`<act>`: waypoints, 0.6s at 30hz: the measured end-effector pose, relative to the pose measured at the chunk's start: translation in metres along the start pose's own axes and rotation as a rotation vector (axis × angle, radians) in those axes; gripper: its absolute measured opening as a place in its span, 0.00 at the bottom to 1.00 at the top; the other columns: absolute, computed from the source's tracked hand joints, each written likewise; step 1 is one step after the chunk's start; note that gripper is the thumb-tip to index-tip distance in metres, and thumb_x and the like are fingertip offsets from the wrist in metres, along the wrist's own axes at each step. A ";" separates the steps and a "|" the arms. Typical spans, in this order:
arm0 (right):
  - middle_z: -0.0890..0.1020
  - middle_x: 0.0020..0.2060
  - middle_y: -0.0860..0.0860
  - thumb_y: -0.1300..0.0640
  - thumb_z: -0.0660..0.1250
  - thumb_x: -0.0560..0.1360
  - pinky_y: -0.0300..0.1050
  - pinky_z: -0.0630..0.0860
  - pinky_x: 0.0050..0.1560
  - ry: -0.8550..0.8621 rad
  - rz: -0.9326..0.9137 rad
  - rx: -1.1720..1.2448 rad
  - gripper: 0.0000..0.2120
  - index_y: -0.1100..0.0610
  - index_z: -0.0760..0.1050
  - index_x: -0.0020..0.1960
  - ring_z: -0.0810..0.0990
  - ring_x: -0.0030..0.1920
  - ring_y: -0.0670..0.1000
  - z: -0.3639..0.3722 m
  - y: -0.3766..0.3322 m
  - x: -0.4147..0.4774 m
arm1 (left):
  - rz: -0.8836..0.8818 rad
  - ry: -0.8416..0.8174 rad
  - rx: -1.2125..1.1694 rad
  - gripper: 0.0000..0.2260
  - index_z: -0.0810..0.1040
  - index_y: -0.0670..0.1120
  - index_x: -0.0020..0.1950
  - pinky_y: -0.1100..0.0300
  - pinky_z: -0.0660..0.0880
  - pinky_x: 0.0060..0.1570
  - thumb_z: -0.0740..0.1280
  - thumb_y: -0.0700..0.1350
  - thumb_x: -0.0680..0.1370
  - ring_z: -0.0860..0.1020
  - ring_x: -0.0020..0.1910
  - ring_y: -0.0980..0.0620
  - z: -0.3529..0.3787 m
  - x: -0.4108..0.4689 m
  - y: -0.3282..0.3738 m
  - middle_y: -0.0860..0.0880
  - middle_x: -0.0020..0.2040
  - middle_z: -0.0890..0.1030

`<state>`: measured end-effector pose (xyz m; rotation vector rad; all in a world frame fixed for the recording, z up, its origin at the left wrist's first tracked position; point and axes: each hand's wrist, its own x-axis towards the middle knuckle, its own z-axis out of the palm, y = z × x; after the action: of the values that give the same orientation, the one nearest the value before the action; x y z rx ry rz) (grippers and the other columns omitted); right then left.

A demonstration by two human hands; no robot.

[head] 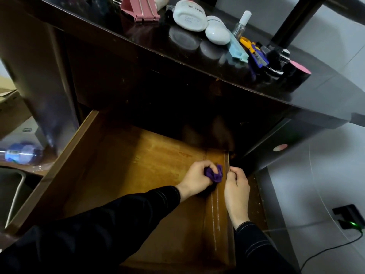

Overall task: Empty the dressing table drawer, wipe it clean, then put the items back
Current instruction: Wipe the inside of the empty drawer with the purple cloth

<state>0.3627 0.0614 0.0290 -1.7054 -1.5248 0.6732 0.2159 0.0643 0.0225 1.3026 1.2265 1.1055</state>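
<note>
Drawer [138, 167] pulled out; left hand [197, 177] grips purple cloth [214, 173], right hand [237, 184] pinches side wall [227, 159] (toiletries [189, 16] crowd tabletop [138, 38]).

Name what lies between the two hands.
Head view: the cloth, gripped by the left hand, and a bare strip of drawer by the right hand.

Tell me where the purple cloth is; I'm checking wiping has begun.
Head view: the purple cloth is bunched in the left hand, inside the open drawer against its right wall, beside the right hand.
</note>
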 end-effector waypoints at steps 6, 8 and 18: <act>0.81 0.45 0.42 0.55 0.57 0.84 0.31 0.71 0.38 0.007 -0.005 -0.005 0.12 0.51 0.77 0.61 0.77 0.45 0.33 0.002 0.000 0.000 | 0.072 0.029 0.020 0.12 0.80 0.44 0.47 0.59 0.72 0.59 0.70 0.29 0.71 0.76 0.52 0.49 0.006 -0.005 -0.003 0.44 0.52 0.78; 0.81 0.43 0.44 0.54 0.57 0.84 0.39 0.73 0.40 0.008 0.005 0.002 0.12 0.50 0.77 0.61 0.78 0.43 0.36 0.001 0.000 0.000 | -0.016 -0.017 0.042 0.11 0.80 0.39 0.49 0.51 0.72 0.64 0.68 0.26 0.71 0.77 0.55 0.45 0.003 -0.009 -0.014 0.41 0.54 0.79; 0.82 0.45 0.42 0.47 0.52 0.78 0.36 0.71 0.42 0.018 0.021 0.064 0.19 0.50 0.78 0.59 0.78 0.46 0.34 0.001 -0.006 -0.004 | 0.038 0.030 -0.062 0.11 0.81 0.44 0.46 0.59 0.74 0.57 0.72 0.30 0.70 0.79 0.51 0.49 0.005 -0.006 0.002 0.49 0.49 0.79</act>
<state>0.3578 0.0580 0.0330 -1.6775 -1.4597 0.7082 0.2205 0.0579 0.0239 1.2708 1.1846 1.1848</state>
